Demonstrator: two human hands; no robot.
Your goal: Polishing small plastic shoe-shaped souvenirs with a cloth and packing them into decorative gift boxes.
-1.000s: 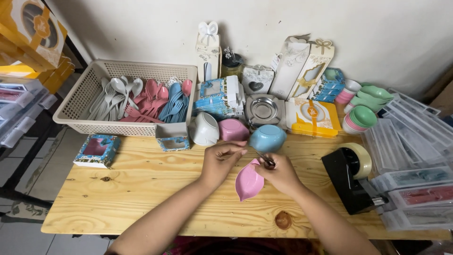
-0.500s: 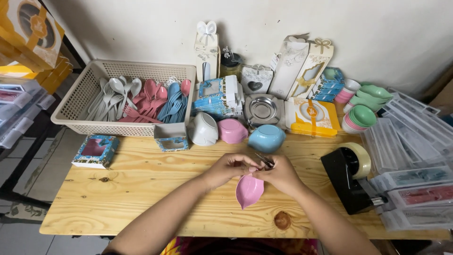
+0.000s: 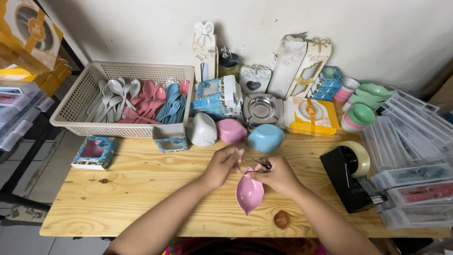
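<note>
A pink leaf-shaped plastic dish (image 3: pixel 249 193) rests on the wooden table (image 3: pixel 141 198) in front of me, its point toward me. My left hand (image 3: pixel 222 163) pinches the dish's far tip with curled fingers. My right hand (image 3: pixel 277 174) grips the same end and also holds a small dark metal tool (image 3: pixel 261 163), like tweezers, that sticks out to the left. Both hands meet just above the dish.
Behind my hands lie overturned white (image 3: pixel 202 129), pink (image 3: pixel 231 131) and blue (image 3: pixel 265 138) dishes. A beige basket (image 3: pixel 80 101) of plastic cutlery stands at the back left, gift boxes at the back, a black tape dispenser (image 3: pixel 347 177) and clear flat boxes (image 3: pixel 410 151) at the right. A small blue box (image 3: pixel 95 152) sits left.
The pink dish has come down from a tilted hold to lie nearer the table's front edge. Both hands have drawn a little toward me with it.
</note>
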